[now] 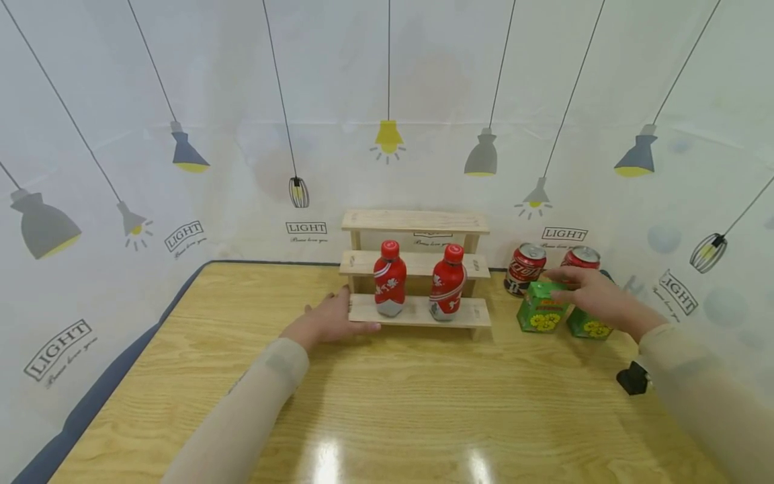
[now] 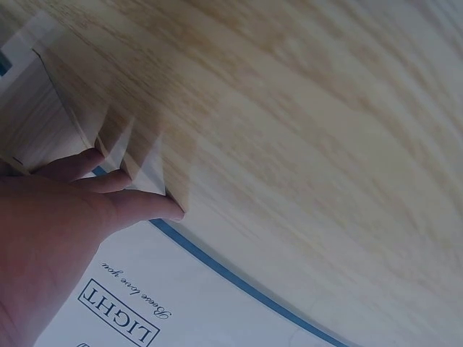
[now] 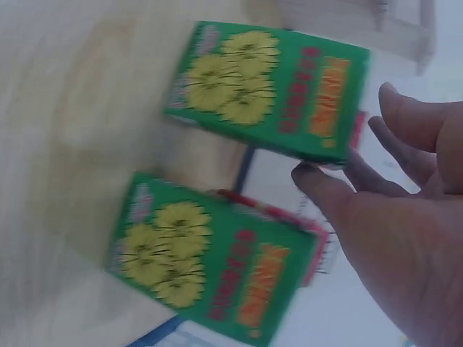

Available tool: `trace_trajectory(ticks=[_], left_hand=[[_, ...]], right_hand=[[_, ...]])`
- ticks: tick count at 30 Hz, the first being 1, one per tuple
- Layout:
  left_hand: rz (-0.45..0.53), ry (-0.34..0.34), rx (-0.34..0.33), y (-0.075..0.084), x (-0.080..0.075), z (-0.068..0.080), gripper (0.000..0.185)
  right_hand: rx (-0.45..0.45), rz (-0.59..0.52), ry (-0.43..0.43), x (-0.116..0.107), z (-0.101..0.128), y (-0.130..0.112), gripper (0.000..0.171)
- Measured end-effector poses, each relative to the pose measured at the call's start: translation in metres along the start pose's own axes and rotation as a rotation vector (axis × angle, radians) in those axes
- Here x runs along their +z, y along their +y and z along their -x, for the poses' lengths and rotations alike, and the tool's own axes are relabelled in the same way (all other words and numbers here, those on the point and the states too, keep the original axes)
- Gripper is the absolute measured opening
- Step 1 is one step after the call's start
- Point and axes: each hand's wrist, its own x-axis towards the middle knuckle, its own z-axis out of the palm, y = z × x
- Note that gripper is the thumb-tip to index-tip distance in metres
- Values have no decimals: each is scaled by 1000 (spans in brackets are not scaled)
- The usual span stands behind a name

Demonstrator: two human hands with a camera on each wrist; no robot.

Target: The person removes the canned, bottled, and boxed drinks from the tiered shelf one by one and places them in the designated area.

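Note:
At the left end of a small three-tier wooden rack, my left hand rests with its thumb along the lowest step's front edge. Its other fingers are stretched out by the tabletop in the left wrist view. Two red bottles stand upright on that lowest step. To the right, my right hand is over the top of a green drink carton with yellow flowers. In the right wrist view one fingertip meets that carton's edge, while other fingers are spread past its top. A second green carton stands beside it.
Behind the cartons stand two red cans, the right one partly covered by my hand. A small black object lies near my right sleeve. The wooden table ends at a wall covering printed with lamps.

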Motion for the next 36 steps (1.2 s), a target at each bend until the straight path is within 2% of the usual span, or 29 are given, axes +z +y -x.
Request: trace_trajectory(ticks=[6,10,14,18,24,27,32,36], left_hand=[[-7,-2,-1,1,0,0,142],[-1,-2,1,2,-1,1,142],[9,-5,-1,2,0,1,141],[15,-1,-1,1,-1,1,139],[18,4,8,1,-1,2,140],[2,6,7,0,0,2,140],[-1,14,14,1,0,2,141],[8,16,11,0,-1,2,141]], right_hand=[[6,-63,20,-16,-4,-32,71],[-27,-118,49,-16,-4,-70,74],[-97,-176,65,2,-6,-108,65],[-130,-237,72,36,-13,-132,66],[-78,-387,104,96,-33,-137,89],[-17,-438,163,119,-43,-135,90],[-14,-530,286,138,-49,-132,81],[-14,-556,344,146,-51,-135,81]])
